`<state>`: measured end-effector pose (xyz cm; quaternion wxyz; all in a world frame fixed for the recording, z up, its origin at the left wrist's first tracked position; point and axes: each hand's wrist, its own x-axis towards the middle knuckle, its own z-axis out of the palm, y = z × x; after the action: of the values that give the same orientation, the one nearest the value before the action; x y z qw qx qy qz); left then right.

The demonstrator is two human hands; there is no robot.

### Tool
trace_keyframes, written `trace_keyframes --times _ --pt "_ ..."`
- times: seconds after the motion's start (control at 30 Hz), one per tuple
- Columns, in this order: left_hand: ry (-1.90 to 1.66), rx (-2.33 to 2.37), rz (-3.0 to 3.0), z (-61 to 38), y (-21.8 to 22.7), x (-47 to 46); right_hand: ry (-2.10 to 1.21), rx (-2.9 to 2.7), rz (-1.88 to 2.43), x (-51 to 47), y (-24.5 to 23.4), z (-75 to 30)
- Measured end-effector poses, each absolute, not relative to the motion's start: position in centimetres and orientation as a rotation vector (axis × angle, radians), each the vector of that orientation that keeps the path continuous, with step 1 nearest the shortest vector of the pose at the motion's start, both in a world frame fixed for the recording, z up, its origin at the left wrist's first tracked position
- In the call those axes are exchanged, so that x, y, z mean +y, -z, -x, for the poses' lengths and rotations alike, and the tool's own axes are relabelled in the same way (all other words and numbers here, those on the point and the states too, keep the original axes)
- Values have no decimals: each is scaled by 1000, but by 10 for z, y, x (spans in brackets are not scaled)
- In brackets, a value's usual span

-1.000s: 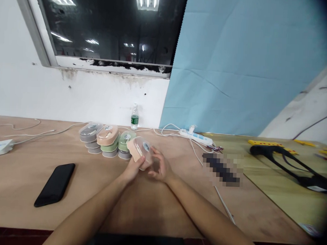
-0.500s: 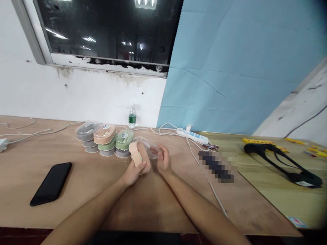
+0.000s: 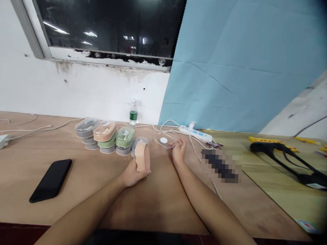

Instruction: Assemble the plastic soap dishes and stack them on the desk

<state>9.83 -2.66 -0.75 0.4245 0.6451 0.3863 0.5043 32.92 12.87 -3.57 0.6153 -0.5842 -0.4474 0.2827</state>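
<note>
My left hand grips a peach-coloured oval case base, held on edge above the wooden table. My right hand pinches the rim of the clear lid, which lies low over the table farther back and to the right of the base. Just left of the base stand stacked oval cases in grey, peach and green with clear lids.
A black phone lies at the left. A white power strip with cables and a small water bottle sit near the wall. A blurred dark object lies right of my hands. A black tool rests on the yellow-green board.
The clear lid has come off the peach base. My right hand carried it back and to the right, down to the table, while my left hand kept the base and turned it on edge.
</note>
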Motion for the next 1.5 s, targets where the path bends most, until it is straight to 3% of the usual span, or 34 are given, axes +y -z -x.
trace_keyframes --times 0.33,0.7,1.1,1.3,1.5 --pt "-1046 1001 -1964 -98 -8 -36 -350 -1512 1587 125 33 -331" --pt "-1060 971 -1957 -96 -9 -34 -222 -1936 1509 131 37 -326" --pt "-1158 995 -1762 -96 15 -23 -359 -1944 1281 123 37 -321" --pt "-1308 890 -1580 -97 25 -16 -262 -1856 911 94 21 -310" --pt "-1412 843 -1501 -99 20 -13 -54 -2164 404 51 5 -285"
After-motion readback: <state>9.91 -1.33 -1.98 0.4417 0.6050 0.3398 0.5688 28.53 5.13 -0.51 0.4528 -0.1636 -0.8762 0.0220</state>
